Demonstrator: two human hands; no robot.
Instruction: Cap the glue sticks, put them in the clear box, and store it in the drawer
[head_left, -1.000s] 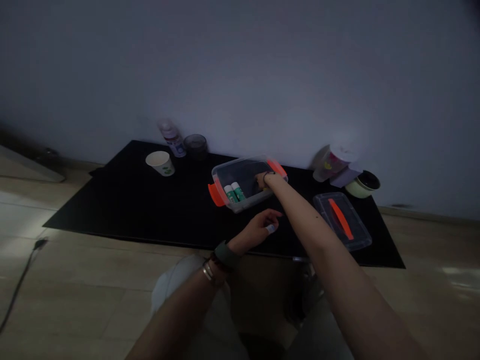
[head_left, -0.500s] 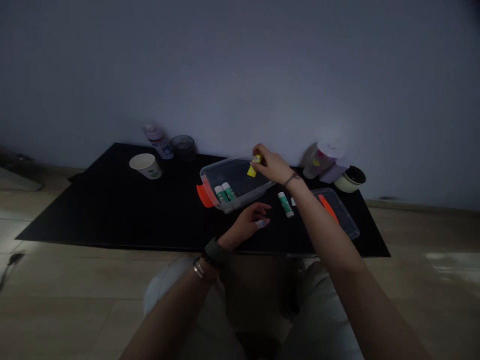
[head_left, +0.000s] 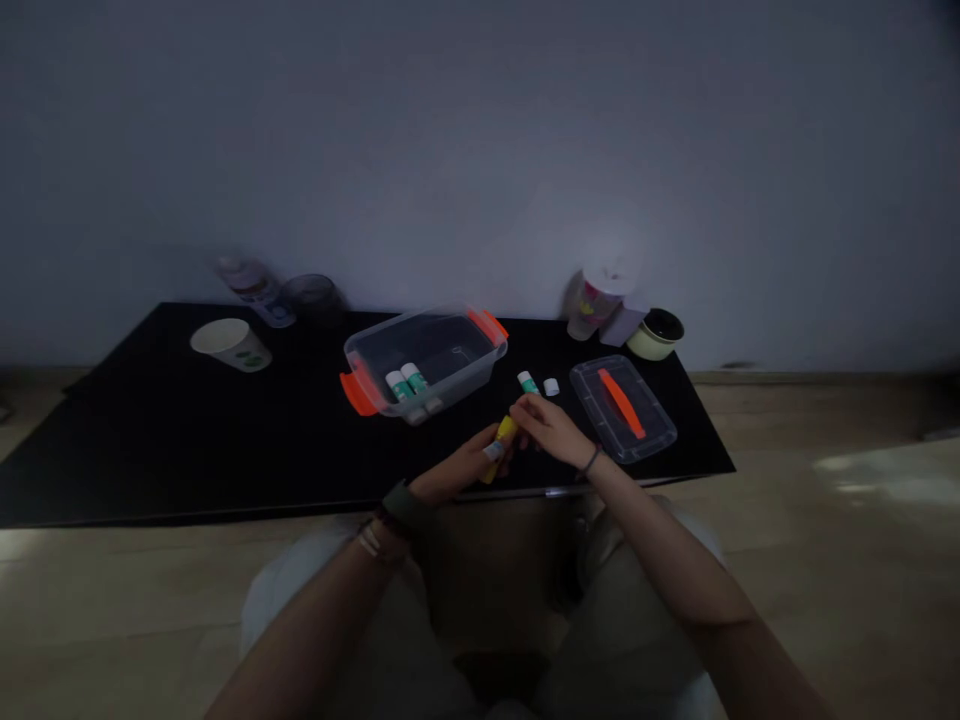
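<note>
Both my hands meet over the near edge of the black mat (head_left: 187, 430). My right hand (head_left: 551, 432) pinches the top of a yellow glue stick (head_left: 501, 442), and my left hand (head_left: 465, 470) grips its lower end. Just beyond them lie a green glue stick (head_left: 528, 383) and a small white cap (head_left: 551, 387). A clear plastic box (head_left: 442, 385) with orange clips stands behind, holding two green glue sticks (head_left: 405, 382).
The box's clear lid (head_left: 652, 440) with an orange handle lies at the right. A paper cup (head_left: 225, 344), a bottle (head_left: 251, 285) and a dark jar (head_left: 311, 297) stand at the back left. A plastic cup (head_left: 592, 300) and a small bowl (head_left: 656, 335) stand at the back right by the wall.
My right hand lifted the yellow glue stick out of the box and brought it down to my left hand, which now grips it too. The view shifted right.
</note>
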